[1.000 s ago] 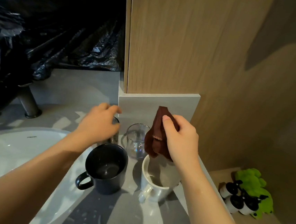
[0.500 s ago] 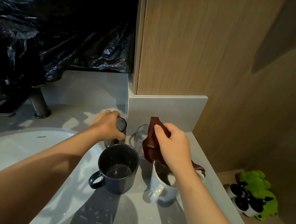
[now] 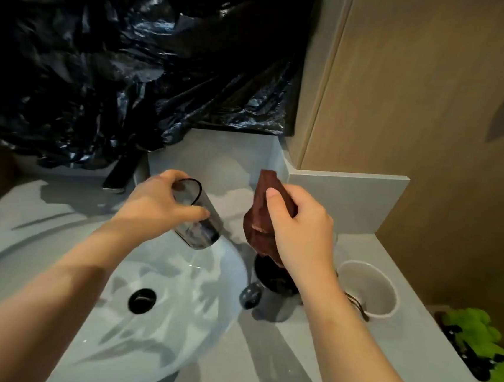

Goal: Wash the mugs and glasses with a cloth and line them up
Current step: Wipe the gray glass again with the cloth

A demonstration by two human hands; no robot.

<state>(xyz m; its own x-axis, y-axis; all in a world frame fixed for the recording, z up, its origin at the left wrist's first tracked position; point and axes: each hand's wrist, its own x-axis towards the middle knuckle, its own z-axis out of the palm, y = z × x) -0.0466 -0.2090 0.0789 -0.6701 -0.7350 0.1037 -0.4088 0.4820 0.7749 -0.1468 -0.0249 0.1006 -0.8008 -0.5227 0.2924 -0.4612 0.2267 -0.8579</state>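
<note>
My left hand (image 3: 157, 203) grips a dark tinted glass (image 3: 200, 232), tilted with its rim away from me, over the far edge of the white sink (image 3: 79, 312). A bunched dark brown cloth (image 3: 262, 219) is held up in my right hand (image 3: 302, 229), just right of the glass and apart from it. Below that hand a dark mug (image 3: 268, 291) stands on the grey counter (image 3: 399, 343), its handle toward the sink. A white mug (image 3: 367, 289) stands to its right. The clear glass is hidden from me.
A dark faucet (image 3: 121, 175) rises behind the sink under crumpled black plastic sheeting (image 3: 119, 55). A wooden panel (image 3: 422, 99) and grey upstand (image 3: 345, 200) close off the back right. Green toy and small bottles (image 3: 476, 345) lie beyond the counter's right edge.
My left hand has lifted the dark glass off the counter and brought it left over the sink, tilted. My right hand has followed leftward with the cloth, above the dark mug.
</note>
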